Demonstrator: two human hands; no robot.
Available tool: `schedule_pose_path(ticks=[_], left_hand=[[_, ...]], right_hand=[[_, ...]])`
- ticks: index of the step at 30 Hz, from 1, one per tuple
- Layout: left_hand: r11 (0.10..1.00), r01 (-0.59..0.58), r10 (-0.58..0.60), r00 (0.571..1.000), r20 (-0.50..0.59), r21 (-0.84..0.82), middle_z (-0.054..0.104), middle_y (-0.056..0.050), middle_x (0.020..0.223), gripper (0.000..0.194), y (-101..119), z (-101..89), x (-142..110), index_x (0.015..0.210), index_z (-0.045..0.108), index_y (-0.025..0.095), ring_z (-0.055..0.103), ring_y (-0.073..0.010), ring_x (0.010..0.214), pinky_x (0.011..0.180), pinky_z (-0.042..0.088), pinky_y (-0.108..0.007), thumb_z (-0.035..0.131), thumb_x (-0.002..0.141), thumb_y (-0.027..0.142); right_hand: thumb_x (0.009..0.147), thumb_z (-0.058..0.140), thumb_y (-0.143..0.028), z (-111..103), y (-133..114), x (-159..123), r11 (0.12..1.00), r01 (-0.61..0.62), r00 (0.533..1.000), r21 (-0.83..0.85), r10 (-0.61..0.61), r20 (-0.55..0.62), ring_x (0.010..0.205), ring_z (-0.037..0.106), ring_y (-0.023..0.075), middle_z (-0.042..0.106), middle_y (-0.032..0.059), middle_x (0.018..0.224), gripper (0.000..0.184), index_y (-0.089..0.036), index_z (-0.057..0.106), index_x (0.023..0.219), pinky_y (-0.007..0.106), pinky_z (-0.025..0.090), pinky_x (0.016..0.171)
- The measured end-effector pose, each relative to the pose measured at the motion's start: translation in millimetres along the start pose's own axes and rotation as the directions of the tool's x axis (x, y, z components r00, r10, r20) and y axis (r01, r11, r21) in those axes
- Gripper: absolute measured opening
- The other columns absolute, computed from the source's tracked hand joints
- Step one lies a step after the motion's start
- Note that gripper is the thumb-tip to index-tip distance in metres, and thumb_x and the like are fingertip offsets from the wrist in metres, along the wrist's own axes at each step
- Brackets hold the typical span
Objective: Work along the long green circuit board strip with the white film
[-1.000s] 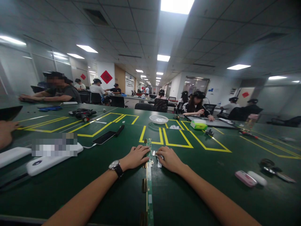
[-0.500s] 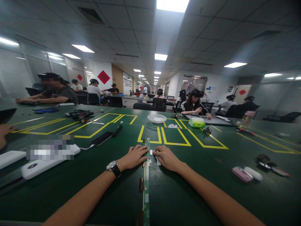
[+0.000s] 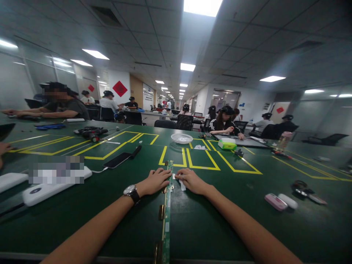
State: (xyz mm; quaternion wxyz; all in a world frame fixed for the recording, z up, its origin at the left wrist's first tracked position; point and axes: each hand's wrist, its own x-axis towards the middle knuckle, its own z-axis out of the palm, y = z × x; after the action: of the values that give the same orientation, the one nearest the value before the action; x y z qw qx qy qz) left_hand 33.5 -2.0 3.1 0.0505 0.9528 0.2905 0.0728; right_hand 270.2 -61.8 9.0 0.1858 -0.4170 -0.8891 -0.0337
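Note:
A long, narrow green circuit board point(image 3: 167, 216) lies lengthwise before me, with brown film tabs point(image 3: 161, 212) along its left edge. My left hand point(image 3: 155, 182), wearing a watch, grips the far part of the board between thumb and fingers. On the board's other side my right hand point(image 3: 192, 180) is closed, its thumb and index finger pinching a small white flat cable point(image 3: 182, 185) close to the board's edge. Part of the cable hides under the fingers. I cannot tell whether its silvery end touches the board.
On the green table point(image 3: 220, 220) are a phone point(image 3: 118, 160), a white power strip point(image 3: 57, 185), a clear plastic dish point(image 3: 182, 138), a green tissue pack point(image 3: 227, 144), a pink case point(image 3: 275, 202) and a tape roll point(image 3: 300, 187). Co-workers sit around; another person's hand point(image 3: 4, 148) is at the left edge.
The view has shifted slightly, so table things appear further left. Both hands stay at the far part of the board. The right fingers have moved slightly, showing more of the white cable.

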Motion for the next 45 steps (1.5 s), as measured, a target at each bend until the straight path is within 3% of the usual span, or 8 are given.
schedule_pose_path(ticks=[5, 10, 16, 21, 24, 27, 35, 45], left_hand=[[1.000, -0.005, 0.005, 1.000, -0.006, -0.025, 0.032, -0.003, 0.147, 0.046, 3.8, -4.6, -2.8, 0.142, 0.029, 0.032, 0.030, -0.0283, 0.125, 0.093, 0.028, -0.044, 0.030, 0.098, 0.044], [0.995, 0.007, -0.010, 0.999, -0.031, -0.104, 0.036, -0.004, 0.144, 0.051, 3.9, -5.0, -4.2, 0.146, 0.016, 0.032, 0.030, -0.0258, 0.127, 0.095, 0.027, -0.043, 0.029, 0.099, 0.043], [0.996, 0.029, -0.035, 0.998, -0.058, -0.088, 0.019, -0.003, 0.152, 0.051, 5.0, -4.7, -4.2, 0.147, 0.013, 0.033, 0.025, -0.0259, 0.132, 0.098, 0.026, -0.044, 0.028, 0.099, 0.045], [0.998, 0.037, -0.040, 0.998, -0.050, -0.053, 0.017, -0.004, 0.153, 0.050, 4.6, -3.3, -5.0, 0.146, 0.019, 0.033, 0.025, -0.0268, 0.132, 0.099, 0.025, -0.045, 0.028, 0.099, 0.048], [0.999, 0.019, -0.021, 0.999, -0.050, -0.047, 0.020, -0.004, 0.152, 0.049, 4.2, -2.5, -5.1, 0.145, 0.022, 0.033, 0.026, -0.0265, 0.131, 0.098, 0.025, -0.045, 0.031, 0.098, 0.047], [0.999, 0.011, -0.013, 0.999, -0.045, -0.052, 0.024, -0.004, 0.151, 0.049, 5.3, -3.7, -5.4, 0.144, 0.023, 0.033, 0.027, -0.0265, 0.130, 0.098, 0.025, -0.045, 0.032, 0.098, 0.047], [0.997, 0.017, -0.019, 1.000, -0.023, -0.074, 0.029, -0.004, 0.148, 0.049, 6.8, -6.4, -6.9, 0.144, 0.025, 0.034, 0.027, -0.0276, 0.129, 0.097, 0.025, -0.045, 0.028, 0.098, 0.051], [0.996, 0.016, -0.018, 1.000, -0.021, -0.089, 0.029, -0.004, 0.148, 0.049, 6.9, -8.2, -8.4, 0.144, 0.024, 0.034, 0.027, -0.0261, 0.130, 0.099, 0.024, -0.043, 0.026, 0.099, 0.051]], right_hand=[[0.087, 0.044, -0.013, -8.3, -10.3, 1.0, 0.997, -0.007, 1.000, -0.080, 0.007, 0.000, 0.109, 0.049, 0.0201, 0.059, 0.0078, 0.115, 0.035, -0.021, 0.060, 0.118, 0.036, 0.037, 0.093], [0.084, 0.043, -0.008, -12.5, -21.7, 9.2, 0.995, 0.046, 0.999, -0.086, -0.046, -0.002, 0.118, 0.045, 0.0206, 0.056, 0.0080, 0.125, 0.044, -0.021, 0.054, 0.125, 0.039, 0.033, 0.099], [0.081, 0.040, -0.006, -5.5, -9.1, 11.9, 0.997, 0.073, 0.995, 0.002, -0.073, 0.074, 0.119, 0.047, 0.0175, 0.054, 0.0089, 0.129, 0.050, -0.017, 0.051, 0.129, 0.034, 0.035, 0.101], [0.077, 0.041, -0.003, -15.6, 35.5, -10.2, 0.984, -0.169, 0.984, -0.056, 0.171, 0.040, 0.110, 0.053, 0.0177, 0.061, 0.0074, 0.120, 0.046, -0.017, 0.062, 0.115, 0.032, 0.038, 0.097], [0.078, 0.042, -0.004, -25.0, 60.7, -30.3, 0.921, -0.370, 0.928, -0.117, 0.372, -0.009, 0.101, 0.056, 0.0181, 0.066, 0.0055, 0.107, 0.038, -0.019, 0.067, 0.102, 0.031, 0.041, 0.089], [0.078, 0.044, -0.004, -30.1, 74.1, -44.2, 0.859, -0.485, 0.874, -0.167, 0.480, -0.067, 0.101, 0.055, 0.0185, 0.066, 0.0056, 0.104, 0.035, -0.019, 0.068, 0.098, 0.030, 0.039, 0.089], [0.084, 0.044, -0.010, -23.7, 77.3, -43.7, 0.770, -0.551, 0.831, -0.322, 0.542, -0.125, 0.110, 0.050, 0.0227, 0.065, 0.0081, 0.107, 0.031, -0.020, 0.067, 0.101, 0.037, 0.031, 0.093], [0.085, 0.040, -0.008, -18.1, 89.9, -49.7, 0.792, -0.530, 0.840, -0.303, 0.539, -0.062, 0.126, 0.040, 0.0250, 0.054, 0.0077, 0.131, 0.044, -0.022, 0.056, 0.124, 0.048, 0.026, 0.101]])
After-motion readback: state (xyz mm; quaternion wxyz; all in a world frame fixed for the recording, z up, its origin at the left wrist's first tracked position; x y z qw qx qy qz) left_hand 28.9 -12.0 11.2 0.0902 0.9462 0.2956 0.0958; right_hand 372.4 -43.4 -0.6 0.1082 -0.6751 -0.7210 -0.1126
